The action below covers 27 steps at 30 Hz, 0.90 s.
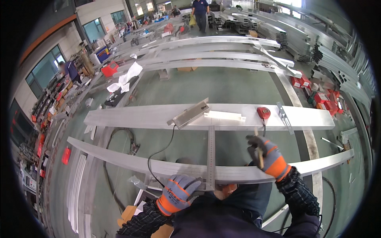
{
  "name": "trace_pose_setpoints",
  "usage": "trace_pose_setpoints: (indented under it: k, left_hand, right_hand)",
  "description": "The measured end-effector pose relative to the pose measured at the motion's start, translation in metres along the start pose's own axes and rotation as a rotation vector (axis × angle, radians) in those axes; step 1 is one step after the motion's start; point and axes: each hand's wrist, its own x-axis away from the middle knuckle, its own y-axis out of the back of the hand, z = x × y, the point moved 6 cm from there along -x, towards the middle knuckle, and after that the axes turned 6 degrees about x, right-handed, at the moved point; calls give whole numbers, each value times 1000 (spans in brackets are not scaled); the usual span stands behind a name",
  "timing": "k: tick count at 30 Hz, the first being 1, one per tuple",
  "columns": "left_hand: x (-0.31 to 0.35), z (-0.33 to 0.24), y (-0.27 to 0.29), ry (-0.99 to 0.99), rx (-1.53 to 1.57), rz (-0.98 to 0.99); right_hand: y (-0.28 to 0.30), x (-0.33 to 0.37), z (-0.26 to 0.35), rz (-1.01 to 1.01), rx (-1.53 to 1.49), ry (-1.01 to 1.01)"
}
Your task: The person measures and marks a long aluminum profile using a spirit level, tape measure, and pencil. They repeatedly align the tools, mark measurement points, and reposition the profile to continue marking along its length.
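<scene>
My left hand (177,195), in a grey and orange glove, holds the short arm of a steel square against the near edge of the near aluminium profile (246,173). The square's marked blade (211,152) runs away from me across that profile toward the far aluminium profile (234,123). Over the near profile, right of the square, my gloved right hand (269,156) is raised, its fingers closed round a thin tan pencil-like stick (258,148). On the far profile lie a grey metal box with a cable (190,114), a red tape measure (263,113) and a slotted metal plate (284,118).
More long profiles (190,63) lie across supports ahead. White paper (127,77) and a red case (110,69) sit at the left. Red boxes (327,104) and stacked profiles (337,59) stand at the right. One person (200,14) is at the back, another (72,71) far left.
</scene>
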Motion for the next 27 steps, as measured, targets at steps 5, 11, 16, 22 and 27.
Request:
trace_pose_setpoints:
  k: [5,11,16,22,27]
  left_hand:
    - [-6,-3,-6,-67,-65,-29]
    - [-12,-8,-1,-80,-94,-71]
    - [-15,-12,2,-93,-100,-67]
    - [-20,-7,-6,-102,-45,-62]
    - [-19,-8,-4,-49,-61,-67]
  right_hand:
    - [-43,-10,-13,175,128,36]
    - [-85,-44,-53,205,138,-254]
    - [-132,-54,-98,497,-370,-514]
    - [-140,-51,-86,610,-236,5]
    - [-129,-52,-47,572,-603,-362]
